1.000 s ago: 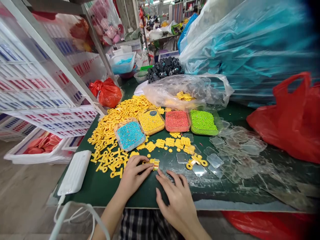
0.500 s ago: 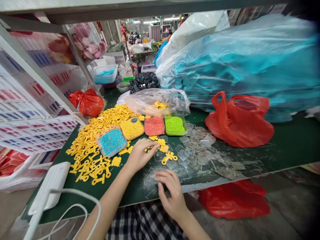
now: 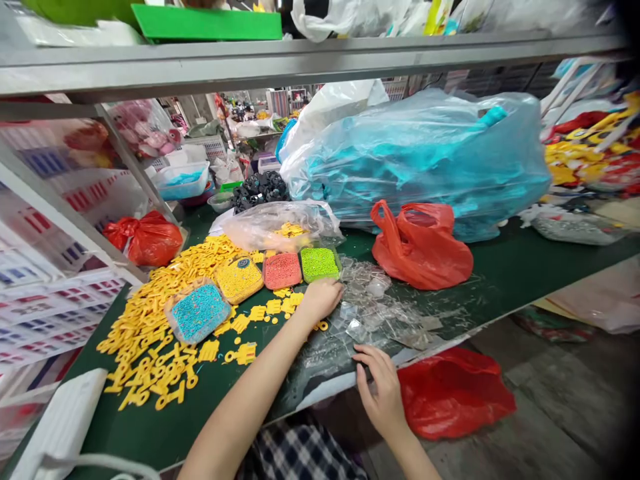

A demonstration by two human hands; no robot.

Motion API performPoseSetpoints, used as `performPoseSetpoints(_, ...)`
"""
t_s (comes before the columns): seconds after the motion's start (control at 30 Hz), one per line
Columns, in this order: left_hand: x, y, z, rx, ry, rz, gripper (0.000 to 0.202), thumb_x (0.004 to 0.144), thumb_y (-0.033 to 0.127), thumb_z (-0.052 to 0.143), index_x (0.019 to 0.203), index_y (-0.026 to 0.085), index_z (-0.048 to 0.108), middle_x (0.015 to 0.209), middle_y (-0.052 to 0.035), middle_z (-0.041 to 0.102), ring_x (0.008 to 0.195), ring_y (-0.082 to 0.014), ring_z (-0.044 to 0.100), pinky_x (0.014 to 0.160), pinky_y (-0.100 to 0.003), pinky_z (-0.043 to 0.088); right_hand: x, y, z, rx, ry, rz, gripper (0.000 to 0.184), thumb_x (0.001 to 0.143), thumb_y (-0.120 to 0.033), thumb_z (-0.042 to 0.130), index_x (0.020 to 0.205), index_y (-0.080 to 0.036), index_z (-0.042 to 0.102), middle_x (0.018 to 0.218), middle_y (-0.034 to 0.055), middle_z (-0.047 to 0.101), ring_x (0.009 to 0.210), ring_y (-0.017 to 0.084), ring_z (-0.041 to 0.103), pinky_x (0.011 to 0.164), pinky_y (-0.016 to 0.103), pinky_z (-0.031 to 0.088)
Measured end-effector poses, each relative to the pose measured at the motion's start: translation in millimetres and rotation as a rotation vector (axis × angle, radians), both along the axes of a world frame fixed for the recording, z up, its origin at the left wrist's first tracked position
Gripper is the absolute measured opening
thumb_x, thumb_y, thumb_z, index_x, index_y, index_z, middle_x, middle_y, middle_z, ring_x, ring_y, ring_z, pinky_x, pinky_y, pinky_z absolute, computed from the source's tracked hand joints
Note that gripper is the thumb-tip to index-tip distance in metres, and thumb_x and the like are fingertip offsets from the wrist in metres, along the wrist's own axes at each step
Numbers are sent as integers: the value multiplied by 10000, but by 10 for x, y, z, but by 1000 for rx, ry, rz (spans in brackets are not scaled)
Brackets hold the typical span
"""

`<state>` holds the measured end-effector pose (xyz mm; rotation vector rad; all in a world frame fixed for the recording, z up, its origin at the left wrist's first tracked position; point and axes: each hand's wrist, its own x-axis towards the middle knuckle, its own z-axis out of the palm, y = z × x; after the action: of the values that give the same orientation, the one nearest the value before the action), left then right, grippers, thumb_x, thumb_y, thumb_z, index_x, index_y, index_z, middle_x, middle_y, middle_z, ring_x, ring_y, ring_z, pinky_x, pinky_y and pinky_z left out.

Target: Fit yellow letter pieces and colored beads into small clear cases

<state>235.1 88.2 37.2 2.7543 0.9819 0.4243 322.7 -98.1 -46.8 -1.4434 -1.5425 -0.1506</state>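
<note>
My left hand (image 3: 320, 300) rests palm down on the green table top (image 3: 300, 393), between the green bead tray (image 3: 320, 264) and a scatter of clear plastic pieces (image 3: 375, 313). Its fingers hide whatever lies under them. My right hand (image 3: 380, 390) sits lower, its fingertips at the clear scraps near the table's front edge, holding nothing visible. Left of my arm lie a heap of yellow plastic pieces (image 3: 150, 340) and trays of blue (image 3: 199, 313), yellow (image 3: 239, 280) and coral (image 3: 283, 271) beads.
A clear bag with yellow pieces (image 3: 280, 227) lies behind the trays, by a heap of black parts (image 3: 260, 190). A red bag (image 3: 420, 247) and a large blue-tinted bag (image 3: 415, 160) stand on the right. A white shelf rack (image 3: 50, 267) stands left, under an overhead shelf (image 3: 300, 57).
The view has swung up and rightward, bringing the overhead shelf in. My left hand has reached farther across toward the clear pieces, and my right hand has moved to the table's front edge.
</note>
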Motion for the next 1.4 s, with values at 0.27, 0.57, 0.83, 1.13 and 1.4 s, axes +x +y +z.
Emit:
performPoseSetpoints(0.27,37,106,-176,-209,-149,110,155,845,238,647,939,146,729,977,-108,726,902,-217,668,809,-279,496,-24,51,-63,8,-110,-67,127,904,-154,456,914,-204,572,975,63,653,955,202,591,809,350,452)
performPoseSetpoints(0.57,-425,-134,153,-366,-570,271,365,909,356,499,924,84,742,852,-116,751,769,-221,692,701,-290,521,-100,22,168,-20,71,5,143,923,-169,432,968,-209,562,952,58,639,935,199,581,816,358,465)
performPoseSetpoints(0.83,-1182,-871,510,-751,-908,404,360,689,482,711,778,138,771,746,-73,750,624,-184,652,649,-292,536,-628,199,763,-22,289,168,363,911,-229,497,1270,-231,445,1073,78,630,993,213,596,842,384,493)
performPoseSetpoints(1.13,-1767,-1127,295,-752,-946,510,279,735,404,676,636,146,713,624,-35,692,596,-145,606,617,-239,501,-1122,487,818,131,-132,293,299,888,-163,575,1170,-253,610,1159,82,641,1017,221,542,871,390,473)
performPoseSetpoints(1.4,-1895,-1233,148,-659,-1000,545,224,775,312,635,628,156,699,663,-43,713,643,-156,644,650,-237,517,-1233,553,770,309,-131,307,79,842,-170,665,836,-248,678,899,21,735,880,194,562,809,364,427)
